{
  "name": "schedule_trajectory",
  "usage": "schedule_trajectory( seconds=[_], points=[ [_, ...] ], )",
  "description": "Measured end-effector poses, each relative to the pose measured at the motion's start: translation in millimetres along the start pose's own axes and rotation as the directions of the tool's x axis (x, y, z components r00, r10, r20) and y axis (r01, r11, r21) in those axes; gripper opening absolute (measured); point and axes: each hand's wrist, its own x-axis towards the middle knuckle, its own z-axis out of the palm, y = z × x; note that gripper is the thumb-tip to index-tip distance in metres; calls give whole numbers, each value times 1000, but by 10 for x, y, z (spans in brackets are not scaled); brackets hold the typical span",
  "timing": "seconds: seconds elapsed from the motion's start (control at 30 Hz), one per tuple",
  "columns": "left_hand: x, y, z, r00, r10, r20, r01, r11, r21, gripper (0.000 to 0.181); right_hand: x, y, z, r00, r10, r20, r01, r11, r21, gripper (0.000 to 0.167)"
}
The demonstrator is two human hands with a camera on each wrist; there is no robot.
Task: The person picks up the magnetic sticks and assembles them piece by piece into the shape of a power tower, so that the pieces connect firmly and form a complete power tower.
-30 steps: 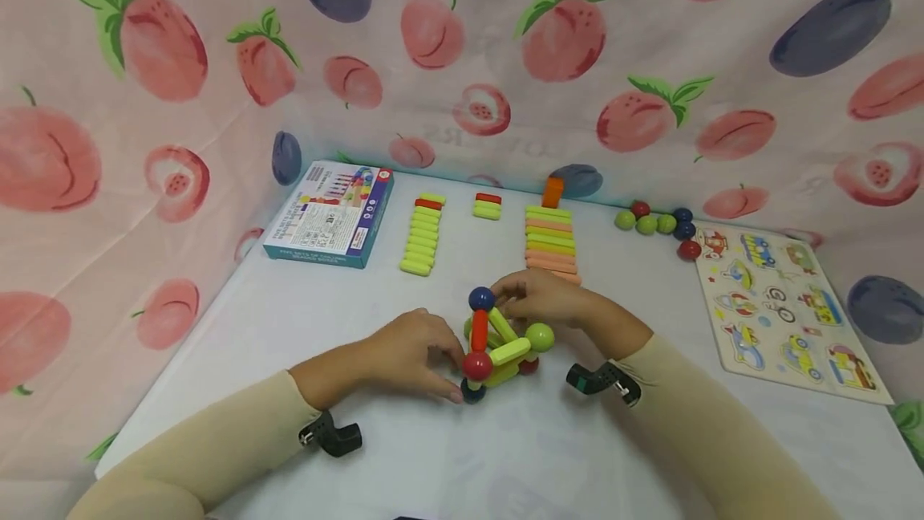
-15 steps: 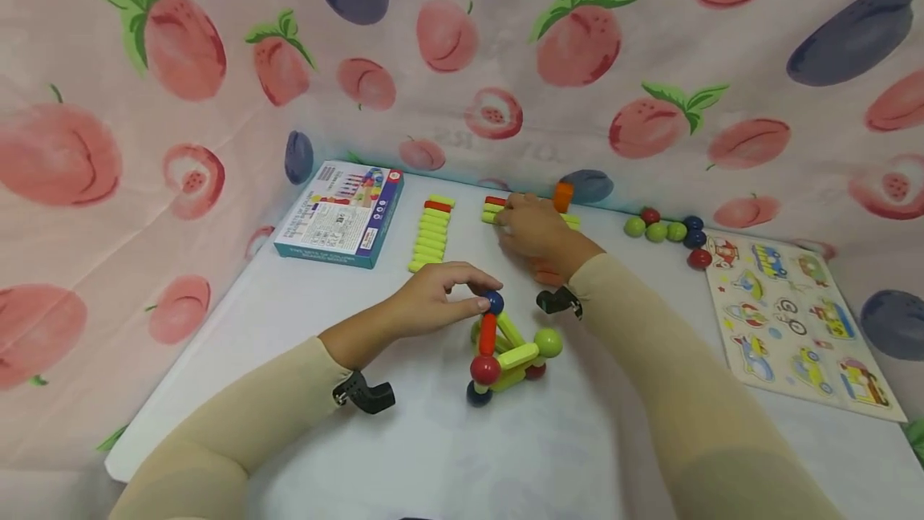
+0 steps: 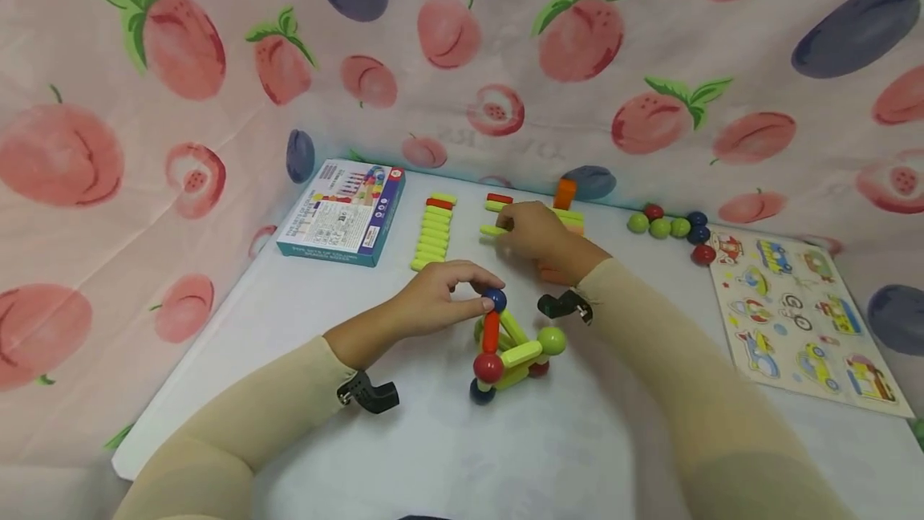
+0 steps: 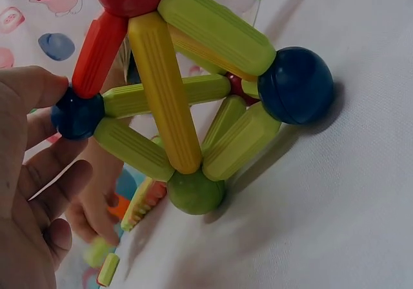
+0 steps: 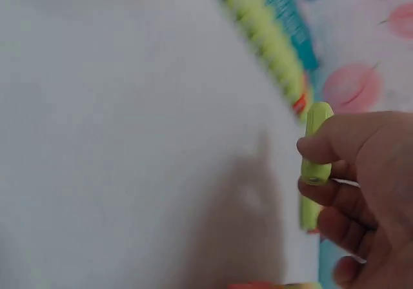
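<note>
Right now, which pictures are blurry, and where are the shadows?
Right wrist view: the row of sticks is smeared, the stick in the right hand is clearer, and a big soft shadow falls on the table; left wrist view: dimmer, with a shadow beside the green ball; head view: brighter, the box fairly clear.
</note>
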Motion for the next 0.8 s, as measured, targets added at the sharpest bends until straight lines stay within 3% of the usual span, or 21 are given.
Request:
schedule_trajectory(
  seconds=[0.07,0.17,0.27,0.37,0.5,0.67,0.8],
  points=[
    [0,12,0,1000,-1,-5,1,1000,3,31,-195,-27,-102,1000,30,5,-30,981,192,25],
    [-7,34,-11,1000,-14,-13,14,1000,10,30,-580,-47,-277,995,56,82,-86,898,431,26],
    [-14,59,-25,1000,-25,-17,25,1000,19,30,-994,-41,-414,978,66,198,-164,828,537,26],
    [-15,72,-31,1000,-24,-15,24,999,29,31,-1338,-66,-467,949,44,313,-225,792,568,28],
    [-19,62,-23,999,-27,-19,28,999,31,32,-1558,-151,-408,920,-20,391,-231,777,585,29],
    [-16,33,13,999,-30,-20,30,999,13,31,-1596,-228,-293,922,-24,387,-231,767,599,28],
    [1,17,43,999,-24,-26,24,1000,3,30,-1582,-230,-233,920,-5,393,-240,784,572,31]
  ],
)
